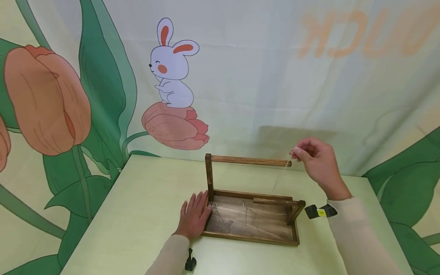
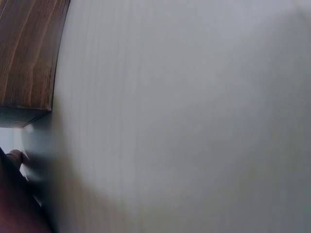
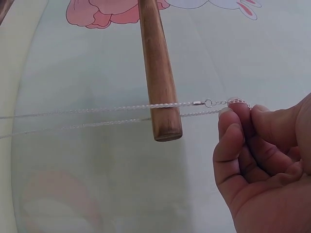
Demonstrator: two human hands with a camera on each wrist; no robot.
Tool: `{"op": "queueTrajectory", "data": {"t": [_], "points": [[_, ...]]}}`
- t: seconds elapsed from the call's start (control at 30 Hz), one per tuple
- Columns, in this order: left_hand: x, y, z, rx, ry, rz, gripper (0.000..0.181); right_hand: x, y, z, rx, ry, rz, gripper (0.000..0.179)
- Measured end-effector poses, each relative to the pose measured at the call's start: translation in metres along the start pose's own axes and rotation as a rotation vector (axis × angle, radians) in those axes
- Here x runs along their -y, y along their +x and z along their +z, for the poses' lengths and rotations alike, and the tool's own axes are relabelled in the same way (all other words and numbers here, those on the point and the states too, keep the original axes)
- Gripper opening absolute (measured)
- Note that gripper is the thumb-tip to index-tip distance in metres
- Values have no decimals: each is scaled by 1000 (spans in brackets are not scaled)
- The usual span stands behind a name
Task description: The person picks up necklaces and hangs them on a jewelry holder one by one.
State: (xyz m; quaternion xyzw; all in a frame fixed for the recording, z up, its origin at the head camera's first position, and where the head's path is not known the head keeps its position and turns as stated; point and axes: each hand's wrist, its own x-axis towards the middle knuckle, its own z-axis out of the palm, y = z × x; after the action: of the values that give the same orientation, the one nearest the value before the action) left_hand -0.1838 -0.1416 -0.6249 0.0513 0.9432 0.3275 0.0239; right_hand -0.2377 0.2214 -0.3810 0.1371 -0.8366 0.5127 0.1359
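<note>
At left, the left hand [image 1: 196, 217] lies with fingers extended against the near-left end of a wooden stand [image 1: 251, 238], whose tray runs lengthwise left to right; thin chains [image 1: 245, 206] lie inside; its upper bar [image 1: 251, 160] points its free end right; near that tip the necklace [image 3: 131, 107] slants down leftward from the right hand [image 1: 319, 160], one strand before the bar, one behind; faint orange lettering [image 1: 364, 34] looks mirrored, not surely legible; the right thumb and forefinger pinch the necklace's clasp end.
</note>
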Motion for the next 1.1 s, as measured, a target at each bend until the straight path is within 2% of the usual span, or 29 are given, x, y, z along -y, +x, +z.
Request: {"op": "queueTrajectory", "data": {"t": [0.73,1.1], "points": [[-7,-3,-6,-3,-25,-1,60,9,4,22,66,40,15,11],[-3,-1,-2,-12,-12,-4,61,16,5,30,76,36,0,12]]}}
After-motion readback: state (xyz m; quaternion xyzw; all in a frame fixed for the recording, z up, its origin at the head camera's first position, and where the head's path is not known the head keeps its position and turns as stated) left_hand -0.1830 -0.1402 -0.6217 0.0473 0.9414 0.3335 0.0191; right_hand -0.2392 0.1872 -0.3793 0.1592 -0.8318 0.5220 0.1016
